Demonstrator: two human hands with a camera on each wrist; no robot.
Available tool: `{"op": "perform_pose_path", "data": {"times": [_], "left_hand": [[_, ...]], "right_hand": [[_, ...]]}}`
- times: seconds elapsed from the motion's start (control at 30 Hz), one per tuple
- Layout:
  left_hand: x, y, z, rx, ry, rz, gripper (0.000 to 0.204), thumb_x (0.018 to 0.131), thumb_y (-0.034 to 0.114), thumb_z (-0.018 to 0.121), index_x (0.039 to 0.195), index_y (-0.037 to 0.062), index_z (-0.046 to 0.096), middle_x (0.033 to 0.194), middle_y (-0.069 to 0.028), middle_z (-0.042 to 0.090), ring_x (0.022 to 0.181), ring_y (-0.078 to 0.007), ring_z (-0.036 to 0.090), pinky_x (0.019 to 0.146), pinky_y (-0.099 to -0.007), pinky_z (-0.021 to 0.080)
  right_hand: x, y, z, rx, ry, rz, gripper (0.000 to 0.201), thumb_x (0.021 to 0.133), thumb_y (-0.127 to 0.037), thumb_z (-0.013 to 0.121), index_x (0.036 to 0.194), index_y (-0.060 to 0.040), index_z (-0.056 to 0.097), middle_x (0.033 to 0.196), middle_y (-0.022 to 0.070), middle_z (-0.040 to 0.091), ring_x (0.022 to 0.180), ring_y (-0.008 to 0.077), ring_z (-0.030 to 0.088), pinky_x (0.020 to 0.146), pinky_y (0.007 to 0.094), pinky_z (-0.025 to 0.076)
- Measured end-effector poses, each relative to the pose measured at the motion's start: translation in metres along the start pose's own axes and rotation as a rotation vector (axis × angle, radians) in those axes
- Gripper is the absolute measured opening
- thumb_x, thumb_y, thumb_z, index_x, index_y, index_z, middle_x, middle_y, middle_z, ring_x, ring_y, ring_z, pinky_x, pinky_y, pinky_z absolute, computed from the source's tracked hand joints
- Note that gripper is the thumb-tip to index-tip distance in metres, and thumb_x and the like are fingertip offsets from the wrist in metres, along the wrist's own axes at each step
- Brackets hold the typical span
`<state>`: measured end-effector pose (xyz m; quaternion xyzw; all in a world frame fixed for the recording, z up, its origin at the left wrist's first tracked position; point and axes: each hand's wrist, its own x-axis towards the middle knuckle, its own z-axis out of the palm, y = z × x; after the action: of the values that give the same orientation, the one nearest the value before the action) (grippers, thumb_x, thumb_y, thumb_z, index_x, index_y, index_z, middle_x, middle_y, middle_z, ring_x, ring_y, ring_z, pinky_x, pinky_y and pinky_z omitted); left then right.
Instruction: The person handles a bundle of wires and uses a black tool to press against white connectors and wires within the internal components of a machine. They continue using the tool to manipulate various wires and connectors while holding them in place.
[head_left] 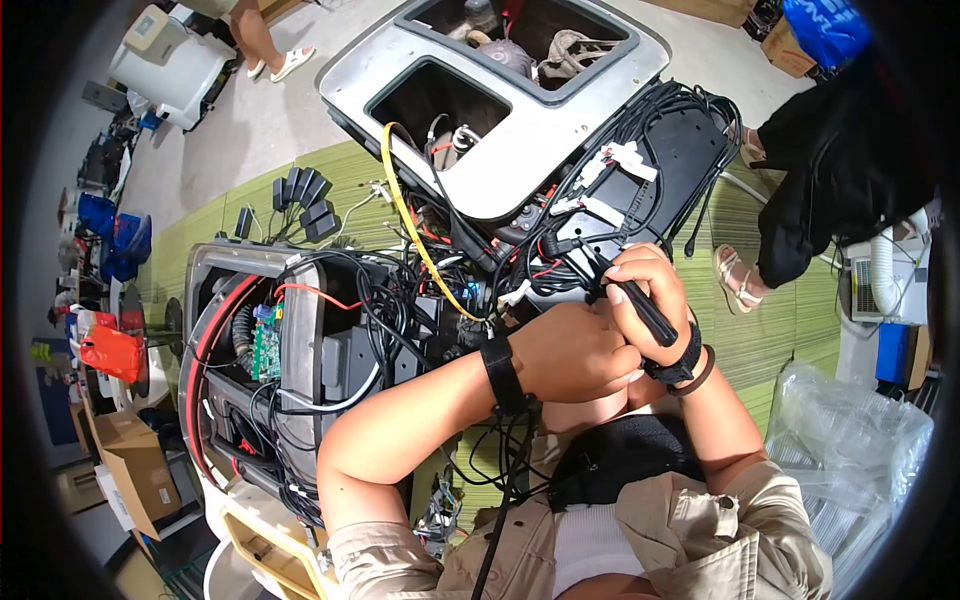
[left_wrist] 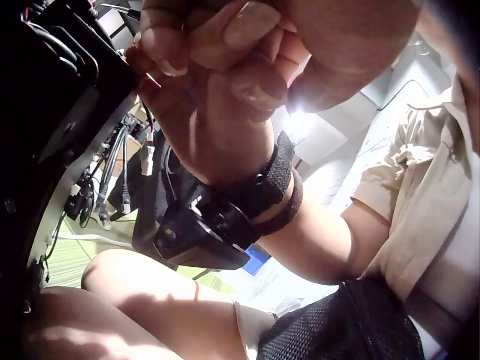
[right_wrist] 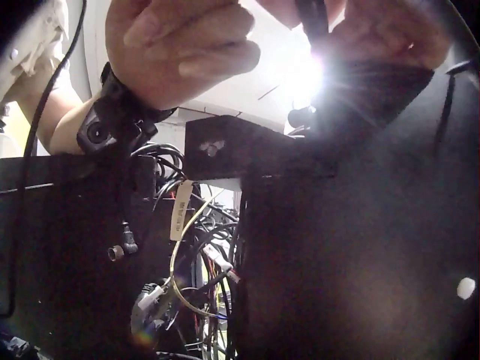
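Note:
My right hand [head_left: 648, 300] grips a black-handled tool [head_left: 645, 312], its thin end pointing up and left toward black cables [head_left: 570, 250]. Beside it, my left hand [head_left: 575, 352] has its fingers curled close to the right palm; anything between those fingers is hidden. In the left wrist view, the left hand's fingertips [left_wrist: 259, 90] overlap the right hand [left_wrist: 217, 127]. The right wrist view shows the left hand [right_wrist: 180, 49] curled and part of the black tool [right_wrist: 311, 15] at the top, against the right hand [right_wrist: 390, 34].
An open grey-white housing [head_left: 540, 150] lies ahead, with a black panel [head_left: 680, 150] and bundled cables on its right. Another opened housing with a green circuit board [head_left: 267, 345] stands left. A yellow cable [head_left: 400, 205] arches between them. Another person's sandalled foot [head_left: 738, 280] is at right.

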<state>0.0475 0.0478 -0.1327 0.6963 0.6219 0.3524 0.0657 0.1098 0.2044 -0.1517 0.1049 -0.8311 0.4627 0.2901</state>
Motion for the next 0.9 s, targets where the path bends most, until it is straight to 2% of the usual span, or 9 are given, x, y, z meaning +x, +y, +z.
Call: {"op": "perform_pose_path", "data": {"times": [0.1,0.73,0.83,0.9], "left_hand": [[-0.0005,0.0001,-0.0004,-0.016,-0.033,-0.019,0.022,0.077,0.018,0.065,0.065,0.0068,0.050,0.060,-0.0077,0.054,0.056,-0.0279,0.057,0.052,-0.0389,0.046],[0.0002,-0.0003,0.0010,-0.020,-0.039,-0.029,0.023,0.078,0.017,0.063,0.063,0.0074,0.049,0.057,-0.0079,0.052,0.052,-0.0277,0.055,0.048,-0.0383,0.045],[0.0008,-0.0007,0.0020,-0.006,0.007,0.003,0.020,0.071,0.016,0.063,0.057,0.0077,0.052,0.053,-0.0080,0.052,0.050,-0.0241,0.055,0.044,-0.0349,0.044],[-0.0001,-0.0006,0.0017,-0.036,-0.027,-0.024,0.023,0.078,0.017,0.063,0.062,0.0074,0.049,0.057,-0.0081,0.053,0.052,-0.0279,0.056,0.048,-0.0385,0.045]], "right_hand": [[0.0015,-0.0003,-0.0021,-0.025,-0.052,-0.022,0.024,0.071,0.001,0.065,0.093,-0.0055,0.058,0.082,0.0098,0.061,0.078,0.0281,0.058,0.075,0.0372,0.045],[0.0021,0.0005,-0.0014,-0.030,-0.054,-0.064,0.027,0.068,0.004,0.063,0.093,-0.0066,0.058,0.080,0.0079,0.060,0.074,0.0261,0.057,0.074,0.0367,0.044],[0.0011,0.0016,-0.0020,-0.041,-0.059,-0.068,0.028,0.068,0.004,0.063,0.093,-0.0070,0.058,0.080,0.0075,0.060,0.074,0.0258,0.057,0.075,0.0370,0.044],[0.0001,0.0031,-0.0028,-0.026,-0.071,-0.072,0.028,0.068,0.004,0.064,0.093,-0.0072,0.058,0.081,0.0072,0.060,0.074,0.0256,0.057,0.075,0.0372,0.044]]}}
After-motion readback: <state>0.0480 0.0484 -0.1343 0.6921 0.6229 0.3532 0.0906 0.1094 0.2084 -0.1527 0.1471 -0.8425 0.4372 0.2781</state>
